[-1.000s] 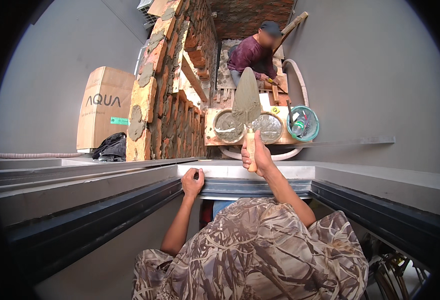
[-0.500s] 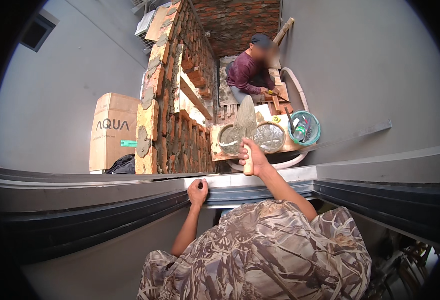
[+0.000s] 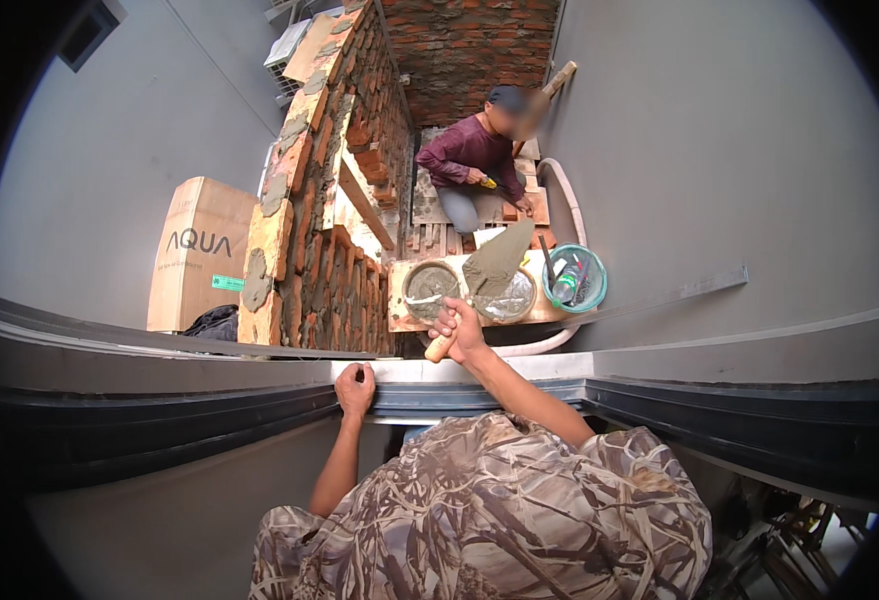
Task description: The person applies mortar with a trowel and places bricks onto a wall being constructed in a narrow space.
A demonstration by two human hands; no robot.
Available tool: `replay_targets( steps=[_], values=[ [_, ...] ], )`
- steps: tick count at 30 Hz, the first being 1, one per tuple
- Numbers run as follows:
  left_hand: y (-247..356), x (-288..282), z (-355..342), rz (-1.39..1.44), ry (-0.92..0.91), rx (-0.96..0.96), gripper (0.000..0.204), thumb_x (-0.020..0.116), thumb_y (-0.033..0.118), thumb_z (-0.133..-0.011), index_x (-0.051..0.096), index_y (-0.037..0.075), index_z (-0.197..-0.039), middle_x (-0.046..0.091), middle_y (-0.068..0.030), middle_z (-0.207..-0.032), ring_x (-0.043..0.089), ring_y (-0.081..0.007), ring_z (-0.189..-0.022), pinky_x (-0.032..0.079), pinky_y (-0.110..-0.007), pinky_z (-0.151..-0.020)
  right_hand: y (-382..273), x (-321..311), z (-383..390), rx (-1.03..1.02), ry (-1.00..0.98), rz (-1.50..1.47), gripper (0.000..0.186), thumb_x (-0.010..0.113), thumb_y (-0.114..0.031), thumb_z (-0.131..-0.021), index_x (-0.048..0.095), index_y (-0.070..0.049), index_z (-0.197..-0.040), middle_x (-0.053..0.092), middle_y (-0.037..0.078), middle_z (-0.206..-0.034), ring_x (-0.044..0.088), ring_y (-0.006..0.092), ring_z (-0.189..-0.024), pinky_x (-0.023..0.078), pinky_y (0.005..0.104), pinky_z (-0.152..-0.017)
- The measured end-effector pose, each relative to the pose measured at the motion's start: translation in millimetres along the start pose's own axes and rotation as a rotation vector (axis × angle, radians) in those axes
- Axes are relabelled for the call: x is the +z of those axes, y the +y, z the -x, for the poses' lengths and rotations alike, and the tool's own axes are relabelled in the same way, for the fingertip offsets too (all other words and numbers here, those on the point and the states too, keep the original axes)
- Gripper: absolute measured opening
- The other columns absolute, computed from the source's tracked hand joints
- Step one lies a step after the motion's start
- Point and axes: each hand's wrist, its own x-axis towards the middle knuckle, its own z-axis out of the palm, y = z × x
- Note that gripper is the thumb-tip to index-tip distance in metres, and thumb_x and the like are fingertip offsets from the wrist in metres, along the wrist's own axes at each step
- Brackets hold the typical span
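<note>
My right hand (image 3: 460, 328) grips a mason's trowel (image 3: 500, 258) by its wooden handle. The broad grey blade points away from me, over the gap between two round mortar tubs. The left tub (image 3: 409, 292) contains wet grey mortar; the right tub (image 3: 533, 300) is partly hidden behind the blade. My left hand (image 3: 356, 388) rests on the pale sill (image 3: 425, 372) with its fingers curled in. What lies inside those fingers, if anything, is hidden.
A brick wall (image 3: 305, 230) with mortar patches stands at left, beside a cardboard box (image 3: 195, 265). A co-worker (image 3: 465, 155) crouches beyond the tubs, holding a yellow tool. At right are a lined bucket (image 3: 600, 285) with a bottle, a pale hose (image 3: 568, 195) and a metal bar (image 3: 680, 293).
The trowel has turned, its blade tilting to the right and showing broader, its handle end swinging left. The co-worker has sat up from leaning over the boards. The whole view has shifted slightly.
</note>
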Motion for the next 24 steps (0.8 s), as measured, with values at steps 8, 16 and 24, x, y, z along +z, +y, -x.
replay_targets(
  steps=[8,16,24],
  values=[
    [-6.1,2.4,0.1,-0.036,0.01,0.013,0.026,0.067,0.019,-0.087,0.062,0.001,-0.07,0.063,-0.0175,-0.069,0.062,-0.0369,-0.064,0.048,-0.044,-0.062,-29.8,25.4,-2.5,-0.276,0.119,-0.042,0.034,0.061,-0.036,-0.099,0.046,-0.012,-0.078,0.046,0.002,-0.075,0.051,0.0159,-0.074,0.05,0.0411,-0.081],
    [-1.3,0.5,-1.9,-0.032,0.011,0.024,0.025,0.068,0.019,-0.087,0.062,0.001,-0.071,0.062,-0.0175,-0.069,0.062,-0.0375,-0.064,0.047,-0.044,-0.061,-85.2,23.2,31.2,-0.501,-0.071,0.0,0.038,0.058,-0.039,-0.1,0.042,-0.017,-0.074,0.037,-0.005,-0.059,0.042,0.0109,-0.059,0.045,0.0318,-0.072],
    [2.9,1.6,-3.6,-0.022,-0.002,0.023,0.026,0.067,0.018,-0.089,0.059,0.0,-0.07,0.061,-0.0175,-0.069,0.06,-0.0373,-0.063,0.046,-0.044,-0.06,-66.9,-17.3,37.4,-0.408,0.056,-0.08,0.029,0.054,-0.027,-0.095,0.041,-0.02,-0.07,0.034,-0.008,-0.052,0.037,0.0082,-0.049,0.04,0.0298,-0.06]
  ],
)
